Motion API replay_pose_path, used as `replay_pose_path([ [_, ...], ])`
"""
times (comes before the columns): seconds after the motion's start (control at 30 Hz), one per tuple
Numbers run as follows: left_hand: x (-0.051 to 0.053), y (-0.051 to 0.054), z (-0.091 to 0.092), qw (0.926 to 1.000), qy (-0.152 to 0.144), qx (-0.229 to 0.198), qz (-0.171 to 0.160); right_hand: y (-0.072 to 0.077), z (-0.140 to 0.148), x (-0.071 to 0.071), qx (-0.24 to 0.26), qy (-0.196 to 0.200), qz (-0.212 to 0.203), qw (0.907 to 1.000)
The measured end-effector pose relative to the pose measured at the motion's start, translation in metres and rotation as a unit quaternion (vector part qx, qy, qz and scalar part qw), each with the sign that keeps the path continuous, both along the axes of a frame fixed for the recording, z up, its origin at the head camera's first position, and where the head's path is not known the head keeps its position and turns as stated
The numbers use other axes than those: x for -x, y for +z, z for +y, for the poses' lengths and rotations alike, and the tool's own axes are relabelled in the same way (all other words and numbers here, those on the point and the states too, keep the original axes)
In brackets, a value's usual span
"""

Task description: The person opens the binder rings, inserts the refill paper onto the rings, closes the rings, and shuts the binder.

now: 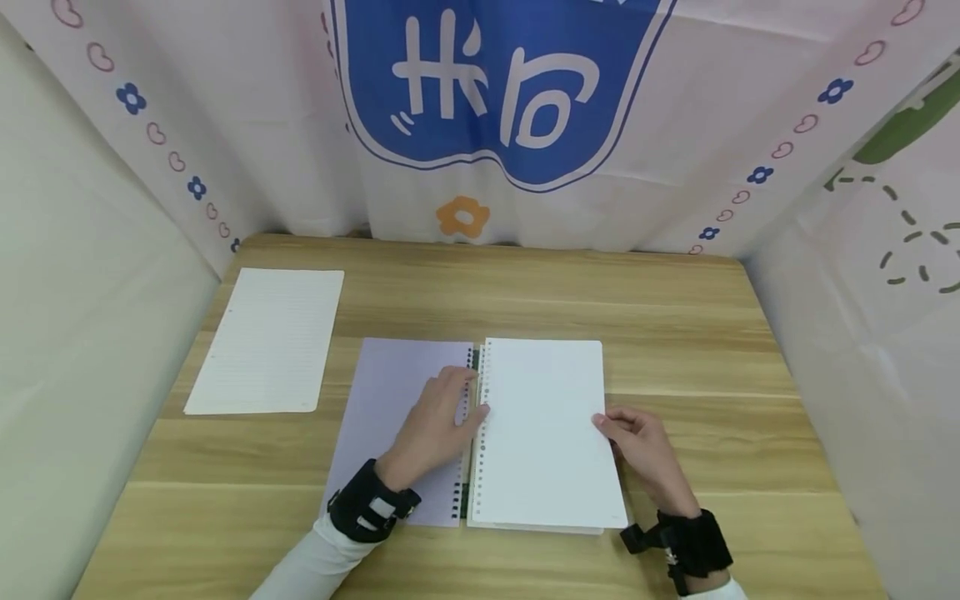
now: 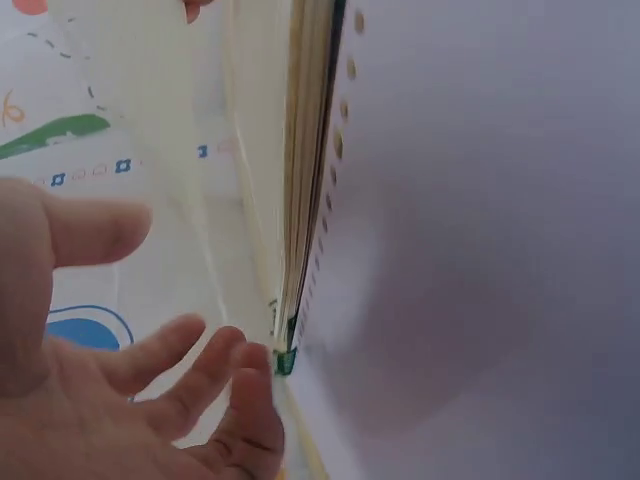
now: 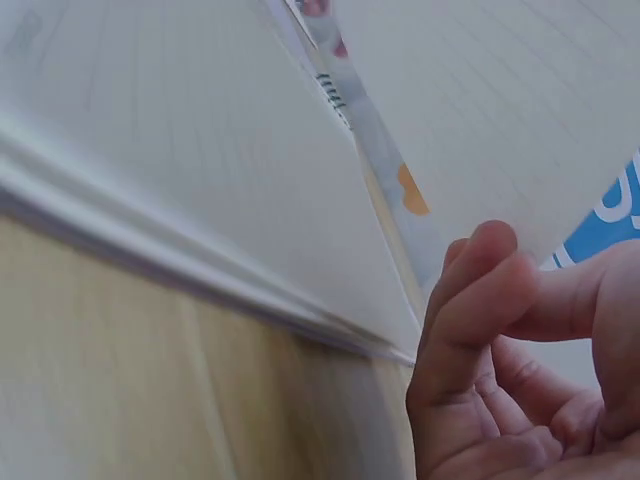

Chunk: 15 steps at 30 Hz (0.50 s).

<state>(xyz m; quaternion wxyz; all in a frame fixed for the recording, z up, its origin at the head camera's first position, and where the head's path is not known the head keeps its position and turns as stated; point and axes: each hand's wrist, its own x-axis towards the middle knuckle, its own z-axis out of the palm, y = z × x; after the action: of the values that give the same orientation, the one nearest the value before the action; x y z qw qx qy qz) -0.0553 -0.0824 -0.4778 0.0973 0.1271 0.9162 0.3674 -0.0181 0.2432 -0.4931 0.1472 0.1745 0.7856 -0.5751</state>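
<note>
A loose-leaf notebook lies opened out, its lilac cover [image 1: 390, 392] on the left and a stack of pages [image 3: 180, 170] on the right. Over that stack is a white sheet [image 1: 547, 433] with a row of holes along its left edge. My right hand [image 1: 648, 454] pinches the sheet's right edge between thumb and fingers; the right wrist view shows the sheet raised off the pages. At the binding [image 2: 285, 360], my left hand [image 1: 431, 429] has its thumb by the holed edge and its fingers loosely extended over the cover side, gripping nothing.
A separate lined sheet [image 1: 266, 342] lies on the wooden table [image 1: 525, 292] at the left. Printed cloth [image 1: 285, 150] hangs behind the table's back edge, with pale cloth walls at both sides.
</note>
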Motion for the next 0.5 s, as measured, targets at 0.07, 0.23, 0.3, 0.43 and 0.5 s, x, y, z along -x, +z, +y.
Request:
replay_pose_path([
  [0.07,0.0006,0.0002,-0.0029,0.9995,-0.02,0.022,0.01,-0.002,-0.0041,0.0012,-0.005,0.002,0.0,1.0],
  [0.23,0.0018,-0.0011,-0.0069,0.9966,-0.061,0.055,0.006,-0.0049,-0.01,0.0031,-0.005,0.002,-0.002,1.0],
  [0.3,0.0025,-0.0021,-0.0068,0.9951,-0.075,0.064,0.001,-0.0056,-0.0106,0.0033,-0.002,0.001,-0.003,1.0],
  [0.43,0.0031,-0.0043,-0.0053,0.9925,-0.095,0.077,-0.006,-0.0068,-0.0106,0.0033,0.0,0.001,-0.006,1.0],
  [0.5,0.0028,-0.0051,-0.0046,0.9915,-0.099,0.083,-0.013,-0.0072,-0.0106,0.0028,0.002,0.001,-0.008,1.0],
])
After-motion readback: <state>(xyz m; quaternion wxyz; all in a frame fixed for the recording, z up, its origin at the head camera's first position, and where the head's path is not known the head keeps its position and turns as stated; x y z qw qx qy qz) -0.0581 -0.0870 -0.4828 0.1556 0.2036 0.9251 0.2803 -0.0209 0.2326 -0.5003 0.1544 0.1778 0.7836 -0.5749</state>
